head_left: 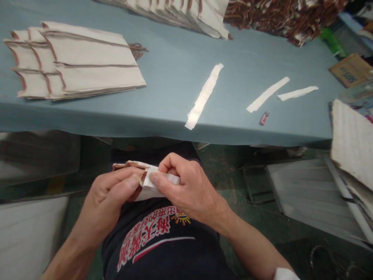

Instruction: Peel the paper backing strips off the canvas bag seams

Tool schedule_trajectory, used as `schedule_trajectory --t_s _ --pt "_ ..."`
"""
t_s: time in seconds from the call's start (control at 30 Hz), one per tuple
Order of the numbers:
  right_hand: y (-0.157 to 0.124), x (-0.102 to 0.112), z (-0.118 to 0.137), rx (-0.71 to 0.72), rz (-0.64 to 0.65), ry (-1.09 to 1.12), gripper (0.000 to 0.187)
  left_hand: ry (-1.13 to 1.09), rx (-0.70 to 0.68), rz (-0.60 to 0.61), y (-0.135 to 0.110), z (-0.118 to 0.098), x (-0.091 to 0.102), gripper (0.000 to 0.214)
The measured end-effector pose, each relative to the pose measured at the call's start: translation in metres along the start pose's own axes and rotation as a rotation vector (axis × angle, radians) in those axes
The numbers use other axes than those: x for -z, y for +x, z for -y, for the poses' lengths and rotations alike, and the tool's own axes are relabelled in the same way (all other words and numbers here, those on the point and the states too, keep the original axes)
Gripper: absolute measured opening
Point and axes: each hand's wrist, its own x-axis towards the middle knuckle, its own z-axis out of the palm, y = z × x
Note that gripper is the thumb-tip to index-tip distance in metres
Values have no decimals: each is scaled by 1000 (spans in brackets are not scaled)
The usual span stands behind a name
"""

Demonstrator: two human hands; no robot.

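Observation:
Over my lap, my left hand (109, 190) pinches a cream fabric piece with brown edging (136, 163), thumb on top near its brown edge. My right hand (190, 186) grips a short white strip (171, 178) between thumb and fingers, its end against the brown edge by my left thumb. Both hands are close together, and the fingers partly hide where strip and fabric meet. Beyond them on the table lie a bundle of overlapping white strips (204, 97) and two more groups of white strips, one slanted (268, 94) and one flatter (297, 93).
The blue-covered table (166, 93) spans the view ahead. On it are a stack of cream pieces with brown trim (93, 54), another row of them (186, 13), a brown tangled heap (276, 17) and small pink snips (264, 118). Cardboard (354, 140) stands at right.

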Motion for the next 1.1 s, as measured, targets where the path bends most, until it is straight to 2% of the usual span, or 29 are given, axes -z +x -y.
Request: schedule_trajectory --t_s 0.07,0.23,0.5,0.7,0.8,1.1 --pt "0 -2 -3 8 -23 -14 23 -32 3 48 -1 -8 -2 32" --pt "1 -9 -12 44 -91 -28 25 31 -25 -11 -3 -23 -11 22" --pt "0 -10 -19 67 -74 58 26 60 -126 -71 -2 -22 -17 24" --pt "2 -14 -21 -7 -28 146 28 60 -179 -101 0 -22 -19 25" --pt "3 -17 -21 -47 -9 189 30 70 -182 -157 -4 -20 -21 24" --pt "6 -24 -23 -74 2 201 31 190 -277 -216 -12 -24 -23 25"
